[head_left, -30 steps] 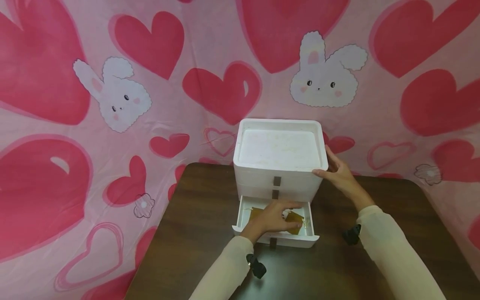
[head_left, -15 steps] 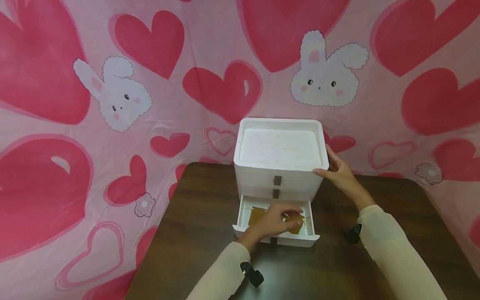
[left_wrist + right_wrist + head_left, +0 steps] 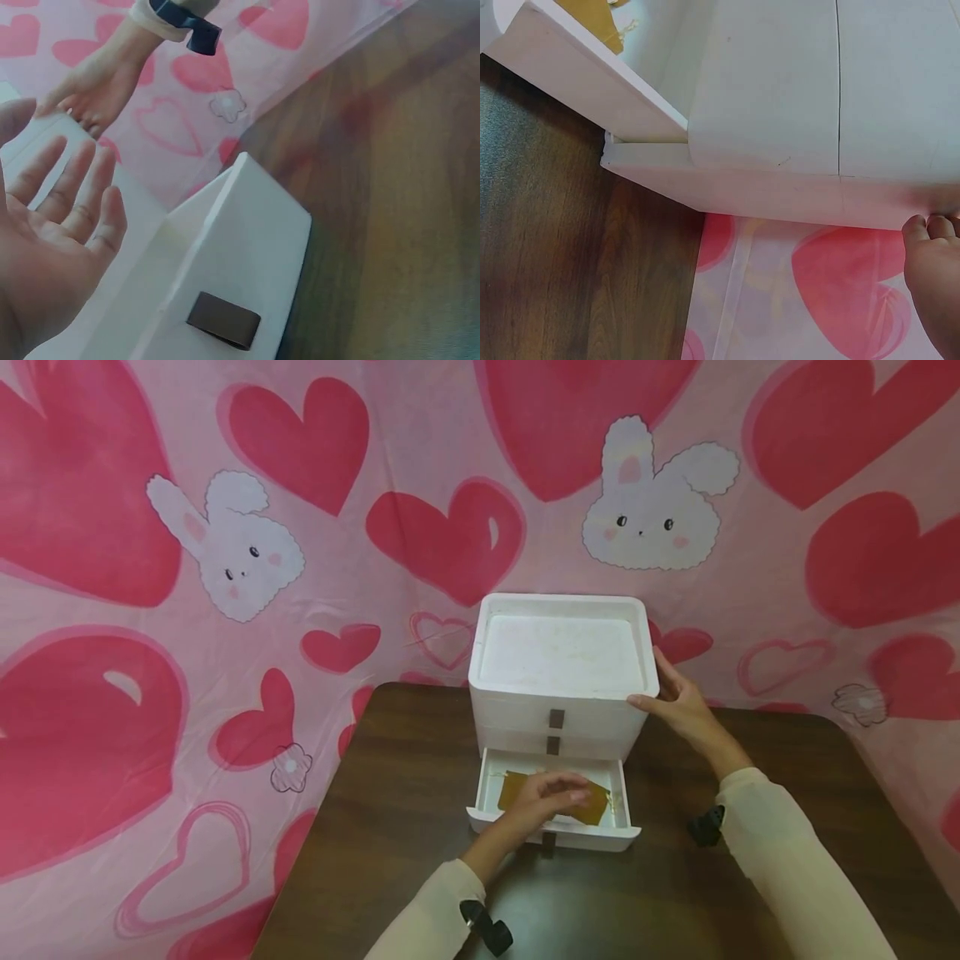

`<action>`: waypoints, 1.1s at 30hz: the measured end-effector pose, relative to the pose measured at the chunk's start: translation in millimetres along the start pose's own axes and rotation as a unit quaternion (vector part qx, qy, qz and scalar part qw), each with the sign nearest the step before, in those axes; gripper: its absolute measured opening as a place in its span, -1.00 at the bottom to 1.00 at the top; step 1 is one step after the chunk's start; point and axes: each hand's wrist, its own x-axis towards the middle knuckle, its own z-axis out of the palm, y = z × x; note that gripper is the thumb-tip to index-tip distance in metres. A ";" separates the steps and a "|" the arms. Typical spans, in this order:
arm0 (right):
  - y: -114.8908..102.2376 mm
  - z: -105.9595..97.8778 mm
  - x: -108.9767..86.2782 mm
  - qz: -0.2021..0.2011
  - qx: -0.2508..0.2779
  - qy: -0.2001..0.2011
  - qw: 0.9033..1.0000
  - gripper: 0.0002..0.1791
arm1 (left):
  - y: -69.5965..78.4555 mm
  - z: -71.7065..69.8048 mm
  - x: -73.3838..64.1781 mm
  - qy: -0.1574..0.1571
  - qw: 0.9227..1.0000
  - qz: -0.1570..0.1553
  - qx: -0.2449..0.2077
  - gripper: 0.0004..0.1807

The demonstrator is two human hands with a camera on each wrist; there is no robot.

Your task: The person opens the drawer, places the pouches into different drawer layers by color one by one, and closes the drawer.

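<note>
A white drawer unit (image 3: 517, 714) stands on the table, its bottom drawer (image 3: 600, 837) pulled out. In that drawer lie flat mustard-brown pieces (image 3: 596, 807) with thin pale strings at the sides. My left hand (image 3: 536, 806) is over the drawer, partly covering the pieces. In the left wrist view its palm and loosely bent fingers (image 3: 79, 206) show nothing held. My right hand (image 3: 686, 714) holds the unit's top right corner, thumb on the front and fingers along the side. The right wrist view shows fingertips (image 3: 915, 229) against the side wall.
The unit's top is a shallow tray (image 3: 562, 652) with a raised rim. Brown tabs (image 3: 555, 718) mark the closed upper drawers. A dark wooden table (image 3: 390, 827) lies below, and a pink cloth (image 3: 420, 435) with hearts and rabbits hangs behind. Each wrist wears a black device (image 3: 487, 928).
My left hand has drawn back slightly toward the left and front, uncovering more of the right brown piece. The right hand stays at the corner. The drawer remains out.
</note>
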 end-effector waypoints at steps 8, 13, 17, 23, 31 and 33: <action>-2.4 -1.4 -1.2 0.005 -0.008 0.003 1.000 0.07 | -8.9 5.5 -14.5 0.012 0.993 -0.057 -0.102 -0.40; -2.7 -1.2 -0.5 0.005 -0.014 0.003 1.000 0.06 | -20.6 8.1 -26.1 -0.024 0.986 -0.086 -0.141 -0.32; -2.8 -0.9 -0.2 0.008 -0.016 0.003 1.000 0.06 | -29.9 7.0 -34.7 -0.038 0.982 -0.121 -0.143 -0.36; -3.5 -0.7 -1.1 0.017 -0.020 0.003 1.000 0.07 | -43.0 3.8 -46.1 -0.062 0.970 -0.165 -0.167 -0.36; -3.0 -0.7 -1.3 0.022 -0.022 0.001 1.000 0.07 | -62.7 0.5 -57.9 -0.057 0.959 -0.210 -0.183 -0.42; -2.2 -0.7 -1.3 0.022 -0.025 0.001 0.999 0.08 | -66.2 -0.4 -60.3 -0.057 0.956 -0.216 -0.191 -0.41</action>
